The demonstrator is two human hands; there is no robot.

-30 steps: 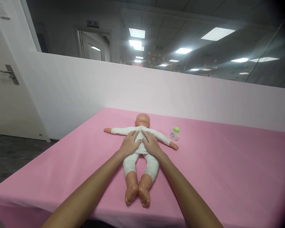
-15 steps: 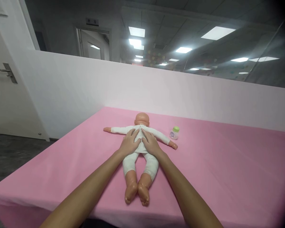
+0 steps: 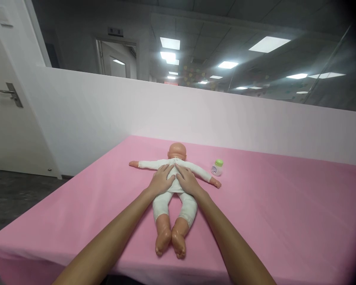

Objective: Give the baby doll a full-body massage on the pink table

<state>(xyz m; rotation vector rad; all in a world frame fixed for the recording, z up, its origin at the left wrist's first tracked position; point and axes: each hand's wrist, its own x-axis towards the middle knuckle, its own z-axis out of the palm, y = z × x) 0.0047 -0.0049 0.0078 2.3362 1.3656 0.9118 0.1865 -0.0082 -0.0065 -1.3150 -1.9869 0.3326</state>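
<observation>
A baby doll (image 3: 175, 187) in a white top and white trousers lies face down, its head away from me and its bare feet toward me. Both its arms are stretched out sideways. My left hand (image 3: 161, 180) rests flat on the left side of the doll's back, fingers extended and thumb toward the middle. On the right side of the back, my right hand (image 3: 187, 180) lies flat in the same way. The two thumbs are close together near the spine. Beyond the doll's right-hand arm stands a small clear bottle (image 3: 217, 168) with a green cap.
A pink cloth (image 3: 269, 213) covers the table under the doll. Behind it runs a low white wall (image 3: 225, 118) with a dark glass pane (image 3: 201, 35) above. At the left is a door with a metal handle (image 3: 14, 95).
Both hands stay on the doll's back, with the fingers lying slightly closer together. The whole view has shifted slightly; the doll and bottle have not visibly moved on the cloth.
</observation>
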